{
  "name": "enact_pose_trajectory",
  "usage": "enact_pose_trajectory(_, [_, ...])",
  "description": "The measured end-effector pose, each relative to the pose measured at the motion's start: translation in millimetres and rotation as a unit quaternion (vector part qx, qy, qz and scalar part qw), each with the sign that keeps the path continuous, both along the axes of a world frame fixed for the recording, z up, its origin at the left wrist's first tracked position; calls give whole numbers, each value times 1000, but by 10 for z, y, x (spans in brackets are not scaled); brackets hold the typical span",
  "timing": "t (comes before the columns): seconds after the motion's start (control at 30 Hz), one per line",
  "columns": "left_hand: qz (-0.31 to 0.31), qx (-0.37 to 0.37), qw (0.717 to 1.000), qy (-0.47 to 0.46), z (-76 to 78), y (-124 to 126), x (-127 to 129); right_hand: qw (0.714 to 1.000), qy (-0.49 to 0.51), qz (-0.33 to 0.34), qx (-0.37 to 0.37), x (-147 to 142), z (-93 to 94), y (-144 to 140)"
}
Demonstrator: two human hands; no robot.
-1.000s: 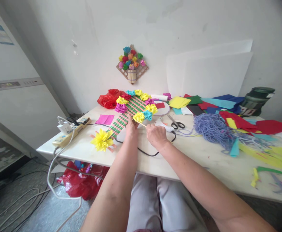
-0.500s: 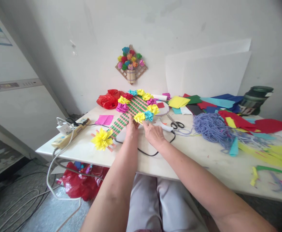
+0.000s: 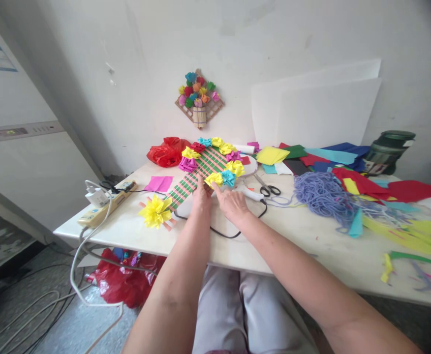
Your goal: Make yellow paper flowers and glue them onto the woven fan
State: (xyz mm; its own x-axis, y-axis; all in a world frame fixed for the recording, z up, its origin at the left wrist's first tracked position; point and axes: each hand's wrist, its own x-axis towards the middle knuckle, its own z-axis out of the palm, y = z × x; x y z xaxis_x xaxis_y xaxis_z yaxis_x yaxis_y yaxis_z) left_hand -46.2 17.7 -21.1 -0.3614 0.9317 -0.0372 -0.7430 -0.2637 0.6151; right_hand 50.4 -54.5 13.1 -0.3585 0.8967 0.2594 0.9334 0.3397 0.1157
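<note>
A woven green-and-pink paper strip panel [image 3: 185, 187] is held slanting over the table, edged with crumpled paper flowers in yellow, blue, pink and red. My left hand [image 3: 202, 195] grips its near edge, thumb on top. With the index finger stretched out, my right hand [image 3: 231, 201] touches the yellow paper flower [image 3: 214, 179] at the near right edge. Beside that one is a blue flower [image 3: 228, 178]. A large yellow flower [image 3: 155, 212] sits at the panel's lower left end. Partly behind my right hand lies a white glue gun [image 3: 251, 192] with a black cord.
Black-handled scissors [image 3: 269, 190], a tangle of purple yarn [image 3: 321, 196] and coloured paper sheets [image 3: 272, 155] lie to the right. A dark green jar [image 3: 388, 152] stands at the back right. On the left is a power strip [image 3: 103, 206] with cables.
My right index finger has moved slightly left, from the border of the yellow and blue flowers onto the yellow flower. My left hand keeps its hold.
</note>
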Motion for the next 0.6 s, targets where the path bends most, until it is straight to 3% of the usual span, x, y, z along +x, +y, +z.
enact_pose_trajectory(0.6, [11, 7, 1000, 12, -13, 17, 7, 1000, -17, 20, -16, 0, 38, 60])
